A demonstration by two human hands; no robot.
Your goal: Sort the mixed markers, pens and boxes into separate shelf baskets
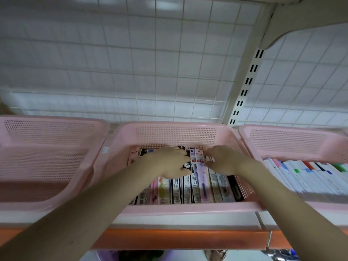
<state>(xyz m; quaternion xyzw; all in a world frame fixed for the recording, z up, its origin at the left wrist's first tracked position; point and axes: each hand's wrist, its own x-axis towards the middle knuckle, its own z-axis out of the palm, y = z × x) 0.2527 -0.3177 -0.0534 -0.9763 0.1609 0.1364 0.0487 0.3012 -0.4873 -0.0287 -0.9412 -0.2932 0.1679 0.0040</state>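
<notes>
Both my hands reach into the middle pink basket (pixel 175 208), which holds a row of several slim pen boxes (pixel 188 189) standing on edge. My left hand (pixel 169 162) lies over the boxes at the back left, its fingers curled onto a dark box (pixel 187 164). My right hand (pixel 224 161) rests on the boxes at the back right, fingertips touching a pale pink box (pixel 199 162) that stands between the two hands. The right pink basket (pixel 293 142) holds several white markers (pixel 310 176) with coloured caps. The left pink basket (pixel 47 162) shows no contents.
The three baskets stand side by side on a shelf with an orange front rail (pixel 188 239). A white wire grid (pixel 150 63) backs the shelf, and a slotted upright post (pixel 244 87) rises at the right. A shelf bracket (pixel 282 31) hangs overhead at the top right.
</notes>
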